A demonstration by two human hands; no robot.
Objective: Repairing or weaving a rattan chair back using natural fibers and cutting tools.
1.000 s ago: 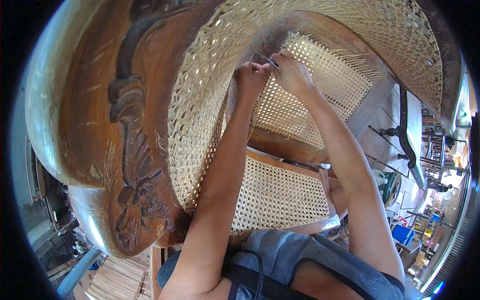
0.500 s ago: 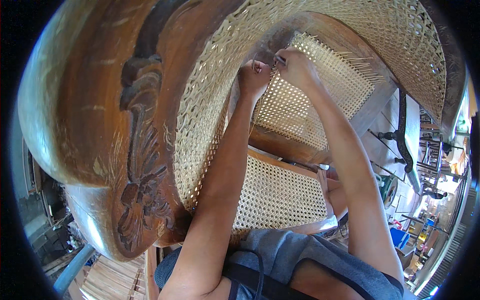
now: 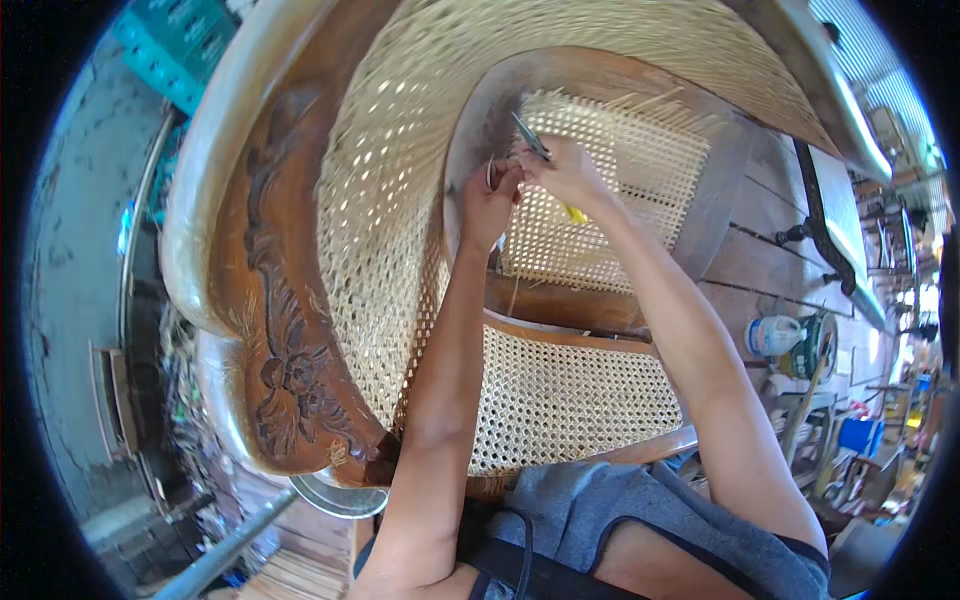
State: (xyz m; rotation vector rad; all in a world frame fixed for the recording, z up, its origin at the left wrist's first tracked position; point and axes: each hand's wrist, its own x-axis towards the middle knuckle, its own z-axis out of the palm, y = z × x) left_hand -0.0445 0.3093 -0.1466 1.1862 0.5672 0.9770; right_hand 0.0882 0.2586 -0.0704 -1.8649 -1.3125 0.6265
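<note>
A carved wooden chair (image 3: 236,350) with woven cane panels fills the middle of the view. My left hand (image 3: 488,205) is closed in a pinch at the left edge of the square cane seat panel (image 3: 640,150); a thin curved piece shows at its fingers, too small to name. My right hand (image 3: 572,178) is beside it, fingers wrapped round a slim metal tool (image 3: 531,136) whose bare end points up and left. A yellow part, probably its handle, shows below the palm. The two hands' fingertips nearly meet. Loose cane ends stick out along the panel's far edge.
The curved cane backrest (image 3: 390,150) rises at the left and far side. A second cane panel (image 3: 570,400) lies close to my body. To the right are a white plastic jug (image 3: 775,335) and a dark curved wooden piece (image 3: 822,220). Teal crates (image 3: 175,50) stand far left.
The view has shifted. My right hand has turned, so the metal tool's length and a yellow part now show. Both hands stay together at the seat panel's left edge.
</note>
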